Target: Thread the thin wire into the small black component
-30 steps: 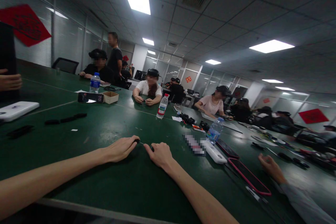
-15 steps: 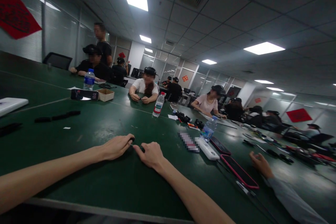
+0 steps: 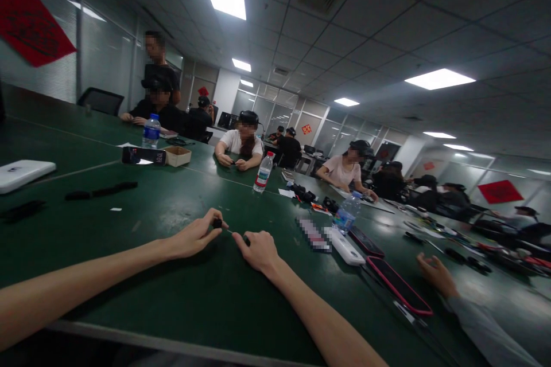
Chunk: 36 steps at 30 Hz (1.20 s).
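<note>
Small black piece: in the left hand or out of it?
In: the small black piece shows between thumb and fingers of the left hand. Whether it joins anything at the right hand, cannot tell.

The left hand (image 3: 193,238) pinches a small black piece (image 3: 217,223); at this hand's three o'clock is the right hand (image 3: 260,249); at the latter's twelve, a red-capped water bottle (image 3: 262,175).
</note>
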Motion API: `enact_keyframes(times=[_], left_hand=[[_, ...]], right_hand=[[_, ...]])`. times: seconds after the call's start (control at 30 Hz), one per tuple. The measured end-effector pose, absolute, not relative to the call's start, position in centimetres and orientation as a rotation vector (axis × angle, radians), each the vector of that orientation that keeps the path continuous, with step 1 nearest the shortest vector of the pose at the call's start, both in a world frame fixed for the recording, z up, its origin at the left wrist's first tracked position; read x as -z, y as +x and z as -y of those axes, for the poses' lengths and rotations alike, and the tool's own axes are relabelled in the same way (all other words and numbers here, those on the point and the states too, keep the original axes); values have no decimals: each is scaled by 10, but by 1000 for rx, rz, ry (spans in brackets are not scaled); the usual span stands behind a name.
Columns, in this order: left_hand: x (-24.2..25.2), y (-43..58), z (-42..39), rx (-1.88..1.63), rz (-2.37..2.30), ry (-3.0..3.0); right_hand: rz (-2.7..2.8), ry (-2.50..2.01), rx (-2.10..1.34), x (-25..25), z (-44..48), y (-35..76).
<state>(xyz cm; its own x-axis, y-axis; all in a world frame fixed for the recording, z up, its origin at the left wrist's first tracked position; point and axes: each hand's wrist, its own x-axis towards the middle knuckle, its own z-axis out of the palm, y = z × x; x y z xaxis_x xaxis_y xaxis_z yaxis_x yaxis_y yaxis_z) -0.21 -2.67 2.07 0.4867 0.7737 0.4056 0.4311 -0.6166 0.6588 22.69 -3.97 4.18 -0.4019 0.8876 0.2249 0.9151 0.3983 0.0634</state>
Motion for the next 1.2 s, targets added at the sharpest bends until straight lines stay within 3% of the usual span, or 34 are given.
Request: enact_keyframes(times=[0.57,1.2], left_hand=[[-27,-7,23,-1156,-1140,2283],[-27,-3,26,-1011,-1247,2164]], right_hand=[[2508,-1621,243,-48,40,224],[2465,-1604,239,-44,37,226]])
